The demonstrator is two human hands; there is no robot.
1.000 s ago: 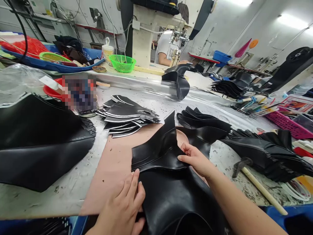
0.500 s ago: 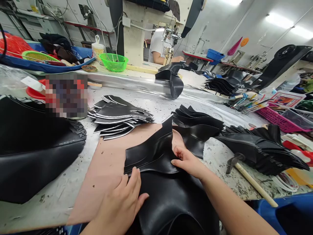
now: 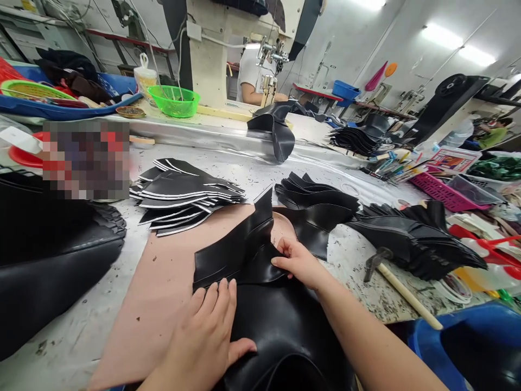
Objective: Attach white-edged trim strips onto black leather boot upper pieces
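Observation:
A black leather piece [image 3: 240, 247] with a narrow upright tab lies over a pinkish board. Its lower edge meets a larger black leather piece [image 3: 285, 315] that hangs toward me over the table's front. My left hand [image 3: 207, 326] lies flat along that seam, fingers together and stretched out, thumb spread on the larger piece. At the right edge of the upper piece, my right hand [image 3: 297, 263] pinches the leather between thumb and curled fingers. The pinkish board [image 3: 163, 282] is under the work. What lies beneath the left palm is hidden.
White-edged black pieces [image 3: 183, 190] are stacked behind the board. Two more black stacks [image 3: 317, 201] [image 3: 419, 233] stand to the right, with a hammer [image 3: 402, 288] in front. A large black pile [image 3: 52, 255] covers the left. A sewing machine [image 3: 207, 65] and a person [image 3: 252, 73] are at the back.
The whole scene has shifted slightly left in view. My left hand has flattened further onto the leather, with its thumb reaching farther right. The right hand keeps its pinch.

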